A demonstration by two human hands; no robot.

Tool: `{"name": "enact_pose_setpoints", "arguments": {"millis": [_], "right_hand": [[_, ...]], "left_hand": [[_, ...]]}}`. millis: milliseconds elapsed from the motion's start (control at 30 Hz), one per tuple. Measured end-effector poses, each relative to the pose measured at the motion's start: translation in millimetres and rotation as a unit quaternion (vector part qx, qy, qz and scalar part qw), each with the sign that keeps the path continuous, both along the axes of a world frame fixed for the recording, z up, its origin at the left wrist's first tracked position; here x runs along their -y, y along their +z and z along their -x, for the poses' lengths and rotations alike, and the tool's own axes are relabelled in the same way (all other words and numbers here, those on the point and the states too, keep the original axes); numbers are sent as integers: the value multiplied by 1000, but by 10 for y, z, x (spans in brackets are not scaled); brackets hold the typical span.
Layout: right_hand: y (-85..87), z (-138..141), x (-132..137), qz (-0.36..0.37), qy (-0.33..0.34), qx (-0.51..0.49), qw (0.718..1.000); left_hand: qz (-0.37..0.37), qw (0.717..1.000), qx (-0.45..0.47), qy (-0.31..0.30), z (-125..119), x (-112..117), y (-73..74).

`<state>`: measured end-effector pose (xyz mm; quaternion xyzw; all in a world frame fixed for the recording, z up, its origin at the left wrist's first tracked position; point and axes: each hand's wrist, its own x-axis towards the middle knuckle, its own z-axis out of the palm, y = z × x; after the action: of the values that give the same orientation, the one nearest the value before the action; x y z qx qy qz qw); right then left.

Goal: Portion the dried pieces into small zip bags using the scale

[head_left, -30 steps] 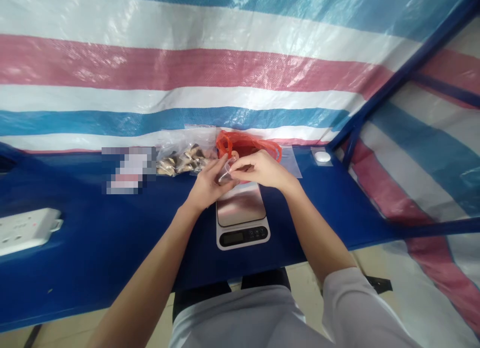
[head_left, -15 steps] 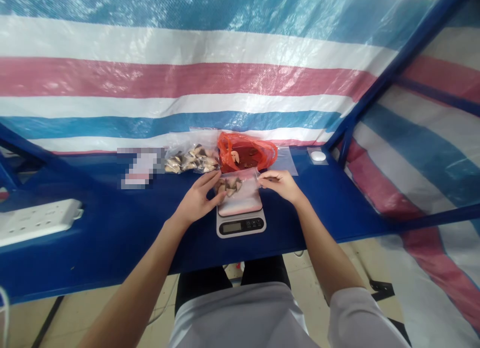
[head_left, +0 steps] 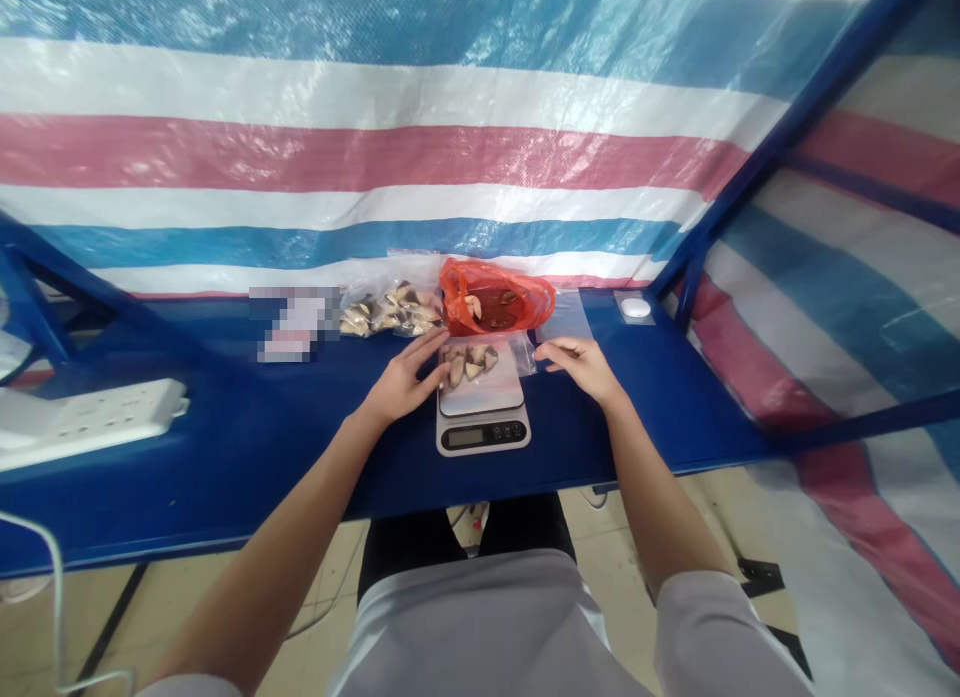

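A small clear zip bag [head_left: 504,361] with several pale, dark-edged wedge-shaped pieces [head_left: 471,360] in it lies flat across the plate of a white kitchen scale [head_left: 484,435]. The pieces are gathered toward the bag's left end. My left hand [head_left: 405,379] rests at that end, thumb and fingers spread, fingertips against the bag. At the opposite end, the fingers of my right hand [head_left: 581,365] are pinched together on the bag's edge, just off the scale's right side. The scale's display is too small to read.
Behind the scale stand an open red plastic bag [head_left: 495,289] with a few pieces inside and clear bags [head_left: 390,312] of similar pieces. A flat clear bag [head_left: 564,317] and a small white object [head_left: 635,308] lie right; a power strip [head_left: 124,415] lies left on the blue table [head_left: 247,457].
The small zip bag has gone from raised and tilted to flat on the scale. My right hand has moved slightly right with the bag's edge; my left hand stays by its left end.
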<state>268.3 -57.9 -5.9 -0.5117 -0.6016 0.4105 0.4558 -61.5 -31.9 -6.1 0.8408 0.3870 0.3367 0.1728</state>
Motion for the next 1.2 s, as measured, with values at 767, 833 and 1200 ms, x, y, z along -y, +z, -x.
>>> {"name": "enact_pose_setpoints", "arguments": {"millis": [767,833,1200], "right_hand": [[-305,69,99,-49,-74,514,853],[-303,74,103,-48,-74,515,852],[-290,76,109,-55,-78,510,855]], "left_hand": [[19,950,-249,185,212,65,-256],[23,950,-247,190,211,60,-261],[31,946,-253,200,186,65,-230]]}}
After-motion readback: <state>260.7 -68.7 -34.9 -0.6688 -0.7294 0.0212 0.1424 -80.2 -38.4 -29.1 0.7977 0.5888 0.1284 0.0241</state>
